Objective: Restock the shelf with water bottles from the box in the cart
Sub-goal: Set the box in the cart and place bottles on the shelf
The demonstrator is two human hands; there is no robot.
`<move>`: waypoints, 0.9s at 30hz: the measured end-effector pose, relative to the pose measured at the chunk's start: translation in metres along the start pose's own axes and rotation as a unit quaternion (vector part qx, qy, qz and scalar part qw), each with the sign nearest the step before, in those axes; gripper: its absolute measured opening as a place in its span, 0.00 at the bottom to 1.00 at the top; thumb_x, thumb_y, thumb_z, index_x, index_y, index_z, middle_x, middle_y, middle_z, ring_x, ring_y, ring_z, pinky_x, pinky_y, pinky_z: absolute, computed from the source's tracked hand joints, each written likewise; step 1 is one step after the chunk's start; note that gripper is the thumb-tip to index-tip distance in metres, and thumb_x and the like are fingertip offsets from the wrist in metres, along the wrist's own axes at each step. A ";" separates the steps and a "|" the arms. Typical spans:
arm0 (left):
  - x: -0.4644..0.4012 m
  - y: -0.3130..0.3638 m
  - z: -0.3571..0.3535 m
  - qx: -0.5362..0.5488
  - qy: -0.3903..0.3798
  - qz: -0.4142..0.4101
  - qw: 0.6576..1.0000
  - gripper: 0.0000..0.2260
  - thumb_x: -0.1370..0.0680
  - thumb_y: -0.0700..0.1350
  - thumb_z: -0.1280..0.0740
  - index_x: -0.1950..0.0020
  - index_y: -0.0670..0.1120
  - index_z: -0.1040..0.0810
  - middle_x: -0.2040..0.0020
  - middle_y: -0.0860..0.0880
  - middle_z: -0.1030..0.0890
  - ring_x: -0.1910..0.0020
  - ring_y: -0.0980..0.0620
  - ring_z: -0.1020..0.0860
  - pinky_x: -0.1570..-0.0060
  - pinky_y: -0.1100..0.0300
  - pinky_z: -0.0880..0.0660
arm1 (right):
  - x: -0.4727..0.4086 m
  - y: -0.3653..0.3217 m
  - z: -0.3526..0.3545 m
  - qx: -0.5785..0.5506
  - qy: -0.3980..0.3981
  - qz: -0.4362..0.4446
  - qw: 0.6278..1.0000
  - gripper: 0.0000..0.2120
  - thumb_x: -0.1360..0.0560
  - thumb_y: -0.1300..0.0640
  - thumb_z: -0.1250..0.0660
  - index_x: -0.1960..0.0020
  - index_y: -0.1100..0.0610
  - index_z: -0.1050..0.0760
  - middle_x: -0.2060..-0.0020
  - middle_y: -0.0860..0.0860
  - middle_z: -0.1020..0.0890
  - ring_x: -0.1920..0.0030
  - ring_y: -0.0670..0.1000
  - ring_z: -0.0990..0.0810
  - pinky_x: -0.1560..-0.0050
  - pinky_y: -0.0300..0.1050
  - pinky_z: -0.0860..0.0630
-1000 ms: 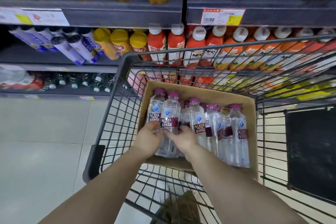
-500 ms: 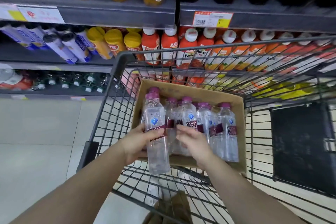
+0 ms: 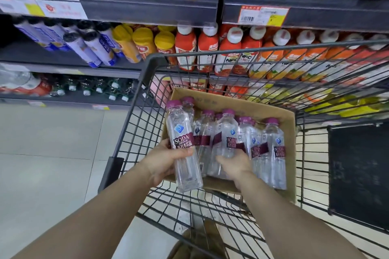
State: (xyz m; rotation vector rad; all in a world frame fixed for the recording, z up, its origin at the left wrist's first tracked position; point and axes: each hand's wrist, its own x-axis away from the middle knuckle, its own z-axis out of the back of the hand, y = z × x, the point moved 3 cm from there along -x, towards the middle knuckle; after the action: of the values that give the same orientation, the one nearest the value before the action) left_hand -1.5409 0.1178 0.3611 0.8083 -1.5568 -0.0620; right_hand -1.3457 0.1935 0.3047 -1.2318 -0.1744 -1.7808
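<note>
A cardboard box (image 3: pixel 291 145) sits in a dark wire cart (image 3: pixel 134 128) and holds several clear water bottles with purple caps and maroon "SODA" labels. My left hand (image 3: pixel 162 164) grips one bottle (image 3: pixel 185 153) around its middle, lifted above the box's near left corner and standing upright. My right hand (image 3: pixel 233 166) is inside the box with its fingers wrapped around the lower part of another bottle (image 3: pixel 225 136), which stands among the others.
Grey store shelves (image 3: pixel 130 4) rise behind the cart, stocked with juice bottles, yellow-capped and red-labelled drinks, and blue-white bottles. A low shelf at left holds green bottles (image 3: pixel 99 88). Pale tiled floor (image 3: pixel 46 153) lies left of the cart. A black panel (image 3: pixel 357 174) hangs on the cart's right side.
My left hand has raised one bottle up out of the box's left side. My right hand has moved right and closed on a second bottle. The view has shifted slightly.
</note>
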 end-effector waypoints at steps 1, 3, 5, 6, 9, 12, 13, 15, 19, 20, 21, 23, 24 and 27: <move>0.004 0.001 -0.002 0.002 0.004 -0.002 1.000 0.36 0.38 0.41 0.22 0.32 0.45 0.31 0.45 0.43 0.16 0.47 0.43 0.17 0.50 0.48 0.21 | 0.007 0.000 0.003 -0.074 -0.040 -0.013 0.996 0.34 0.29 0.51 0.29 0.27 0.58 0.37 0.38 0.56 0.23 0.42 0.55 0.23 0.41 0.49 0.26; 0.015 0.007 -0.005 0.001 0.004 -0.005 1.000 0.36 0.39 0.42 0.22 0.33 0.45 0.30 0.46 0.43 0.15 0.48 0.43 0.17 0.53 0.47 0.21 | 0.032 -0.004 0.012 -0.208 -0.142 -0.034 0.967 0.31 0.29 0.54 0.27 0.29 0.56 0.33 0.41 0.56 0.20 0.43 0.57 0.20 0.38 0.54 0.25; 0.033 0.018 -0.008 0.000 -0.008 -0.009 1.000 0.35 0.39 0.44 0.22 0.34 0.45 0.29 0.47 0.43 0.15 0.50 0.42 0.16 0.55 0.47 0.20 | 0.062 -0.012 0.026 -0.275 -0.227 -0.021 0.934 0.24 0.28 0.58 0.30 0.33 0.55 0.28 0.44 0.57 0.18 0.45 0.59 0.18 0.41 0.59 0.22; 0.043 0.025 -0.010 0.007 -0.016 -0.016 1.000 0.34 0.39 0.45 0.22 0.34 0.46 0.28 0.47 0.43 0.15 0.49 0.42 0.16 0.54 0.45 0.20 | 0.078 -0.018 0.034 -0.290 -0.259 -0.004 0.921 0.22 0.29 0.59 0.30 0.35 0.55 0.27 0.44 0.57 0.18 0.45 0.60 0.18 0.43 0.60 0.21; 0.081 0.049 -0.013 0.040 -0.036 -0.056 0.997 0.31 0.36 0.43 0.21 0.35 0.48 0.27 0.46 0.42 0.15 0.47 0.40 0.17 0.42 0.36 0.24 | 0.124 -0.041 0.057 -0.298 -0.339 0.059 0.890 0.26 0.35 0.61 0.27 0.38 0.58 0.27 0.47 0.57 0.15 0.48 0.58 0.16 0.49 0.60 0.20; 0.129 0.078 -0.012 0.091 -0.044 -0.117 0.988 0.35 0.36 0.42 0.23 0.30 0.44 0.30 0.43 0.40 0.16 0.47 0.39 0.17 0.42 0.38 0.24 | 0.166 -0.072 0.069 -0.314 -0.387 0.116 0.859 0.48 0.49 0.57 0.15 0.32 0.58 0.32 0.44 0.58 0.16 0.46 0.61 0.17 0.49 0.62 0.21; 0.148 0.089 -0.011 0.102 -0.042 -0.136 0.985 0.37 0.36 0.42 0.22 0.29 0.45 0.31 0.42 0.39 0.17 0.46 0.38 0.18 0.40 0.38 0.25 | 0.180 -0.084 0.071 -0.326 -0.402 0.133 0.845 0.53 0.51 0.57 0.14 0.31 0.57 0.34 0.43 0.59 0.17 0.46 0.61 0.17 0.50 0.63 0.21; 0.188 0.110 -0.006 0.120 -0.034 -0.180 0.976 0.34 0.36 0.41 0.21 0.32 0.48 0.30 0.41 0.38 0.18 0.43 0.38 0.19 0.38 0.37 0.26 | 0.211 -0.111 0.074 -0.339 -0.420 0.168 0.825 0.54 0.55 0.56 0.14 0.32 0.58 0.33 0.45 0.60 0.16 0.49 0.61 0.16 0.55 0.61 0.19; 0.259 0.139 0.019 0.140 -0.029 -0.276 0.950 0.28 0.34 0.41 0.26 0.35 0.47 0.26 0.43 0.40 0.17 0.48 0.42 0.18 0.43 0.42 0.22 | 0.262 -0.162 0.068 -0.299 -0.416 0.225 0.829 0.62 0.55 0.52 0.13 0.26 0.49 0.38 0.35 0.59 0.23 0.36 0.62 0.24 0.53 0.61 0.20; 0.274 0.141 0.031 0.146 -0.032 -0.294 0.944 0.28 0.34 0.41 0.26 0.35 0.46 0.26 0.44 0.42 0.16 0.51 0.44 0.17 0.49 0.45 0.20 | 0.276 -0.174 0.063 -0.287 -0.406 0.247 0.832 0.62 0.52 0.53 0.13 0.25 0.45 0.41 0.31 0.58 0.26 0.33 0.63 0.26 0.51 0.62 0.21; 0.289 0.143 0.040 0.145 -0.034 -0.312 0.938 0.31 0.36 0.40 0.25 0.33 0.46 0.27 0.44 0.43 0.16 0.52 0.44 0.17 0.52 0.47 0.19 | 0.291 -0.187 0.058 -0.275 -0.395 0.285 0.829 0.59 0.49 0.55 0.14 0.25 0.43 0.41 0.31 0.58 0.27 0.34 0.62 0.25 0.48 0.62 0.21; 0.313 0.141 0.062 0.141 -0.027 -0.343 0.928 0.34 0.37 0.38 0.25 0.31 0.44 0.30 0.39 0.40 0.19 0.48 0.42 0.18 0.52 0.46 0.19 | 0.323 -0.211 0.044 -0.233 -0.339 0.380 0.828 0.46 0.39 0.56 0.20 0.28 0.43 0.39 0.35 0.54 0.22 0.40 0.55 0.19 0.45 0.55 0.21; 0.323 0.138 0.075 0.139 -0.020 -0.358 0.923 0.34 0.36 0.36 0.26 0.31 0.44 0.32 0.37 0.39 0.20 0.45 0.40 0.19 0.50 0.44 0.19 | 0.341 -0.222 0.036 -0.207 -0.312 0.417 0.828 0.38 0.34 0.55 0.23 0.30 0.42 0.38 0.37 0.51 0.21 0.43 0.49 0.18 0.46 0.50 0.20; 0.349 0.127 0.121 0.138 -0.006 -0.386 0.912 0.30 0.34 0.34 0.31 0.31 0.42 0.30 0.36 0.38 0.21 0.41 0.37 0.20 0.48 0.44 0.20 | 0.380 -0.246 -0.002 -0.178 -0.316 0.449 0.817 0.22 0.23 0.57 0.34 0.33 0.42 0.35 0.41 0.46 0.20 0.50 0.41 0.16 0.57 0.39 0.20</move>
State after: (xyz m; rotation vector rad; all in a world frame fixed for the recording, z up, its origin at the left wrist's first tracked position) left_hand -1.6826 -0.0182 0.6986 1.6170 -1.1833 -0.4314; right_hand -1.5546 0.0996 0.6956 -1.7503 0.3466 -0.5512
